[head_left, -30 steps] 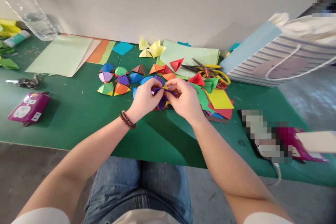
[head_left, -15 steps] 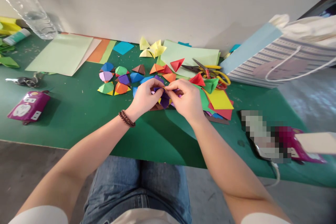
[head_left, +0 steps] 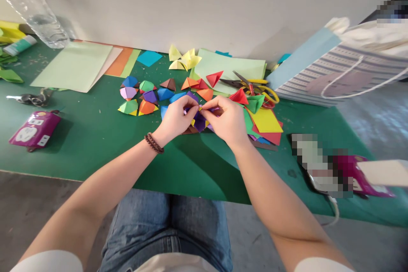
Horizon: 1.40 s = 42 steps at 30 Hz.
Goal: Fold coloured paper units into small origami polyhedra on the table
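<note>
Between my hands is a folded purple paper piece [head_left: 200, 122] with small yellow parts, partly hidden by my fingers. My left hand [head_left: 179, 115], with a brown beaded bracelet [head_left: 154, 143] at its wrist, pinches it from the left. From the right, my right hand [head_left: 227, 118] pinches it too, and the fingertips of both hands almost meet at a small yellow bit. Several folded paper pieces in many colours, such as an orange one [head_left: 148, 107] and a lilac one [head_left: 128, 92], lie to the left and behind my hands.
Behind my right hand are scissors [head_left: 250, 86] with yellow handles. A striped paper bag [head_left: 318, 68] stands at the right, a phone [head_left: 314, 161] nearer me. Paper sheets [head_left: 76, 63], a bottle [head_left: 41, 17], keys [head_left: 33, 98] and a purple power strip [head_left: 35, 129] are left on the green table [head_left: 105, 144].
Both hands stay in nearly the same place. The fingertips have shifted slightly, and a bit more of the small yellow part shows between them.
</note>
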Motion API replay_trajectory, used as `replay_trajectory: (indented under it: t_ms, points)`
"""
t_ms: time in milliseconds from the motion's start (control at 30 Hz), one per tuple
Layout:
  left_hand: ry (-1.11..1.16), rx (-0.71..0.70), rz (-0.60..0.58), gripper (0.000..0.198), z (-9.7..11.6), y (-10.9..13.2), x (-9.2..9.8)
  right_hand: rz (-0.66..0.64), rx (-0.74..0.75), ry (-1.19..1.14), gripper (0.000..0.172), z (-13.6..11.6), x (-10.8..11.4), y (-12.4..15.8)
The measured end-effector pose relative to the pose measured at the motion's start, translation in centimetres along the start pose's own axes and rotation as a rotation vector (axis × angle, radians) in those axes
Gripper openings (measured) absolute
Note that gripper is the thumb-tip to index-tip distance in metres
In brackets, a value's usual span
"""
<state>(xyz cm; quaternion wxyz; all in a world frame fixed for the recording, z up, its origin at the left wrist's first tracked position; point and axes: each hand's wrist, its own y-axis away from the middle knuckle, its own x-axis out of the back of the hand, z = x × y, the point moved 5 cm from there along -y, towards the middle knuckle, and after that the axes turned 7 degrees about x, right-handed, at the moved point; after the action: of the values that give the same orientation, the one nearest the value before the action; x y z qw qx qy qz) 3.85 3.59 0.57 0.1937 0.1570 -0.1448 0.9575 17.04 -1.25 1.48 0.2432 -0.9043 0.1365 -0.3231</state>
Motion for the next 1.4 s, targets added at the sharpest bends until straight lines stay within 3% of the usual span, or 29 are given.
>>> replay_trajectory:
  t_ms: [100, 233, 333, 700, 1033, 1400]
  points:
    - [-0.082, -0.062, 0.038, 0.008, 0.3, 0.3, 0.0, -0.044, -0.071, -0.071, 0.007, 0.3, -0.1, 0.0]
    - [-0.176, -0.131, 0.072, 0.009, 0.5, 0.5, -0.2, -0.17, -0.161, -0.231, 0.024, 0.8, -0.4, -0.1]
    - [-0.243, -0.152, 0.093, 0.009, 0.5, 0.5, -0.1, -0.188, -0.203, -0.213, 0.021, 0.8, -0.2, -0.2]
    - [-0.341, -0.122, 0.02, 0.008, 0.7, 0.5, -0.3, -0.084, 0.116, 0.173, 0.005, 0.0, 0.2, -0.1]
    - [-0.486, -0.144, 0.062, 0.011, 0.7, 0.7, -0.2, -0.097, 0.199, 0.323, 0.006, -0.7, -0.5, 0.2]
    - [-0.201, -0.081, 0.072, 0.008, 0.7, 0.4, 0.4, -0.012, 0.178, 0.258, 0.006, -0.4, 0.2, 0.2]
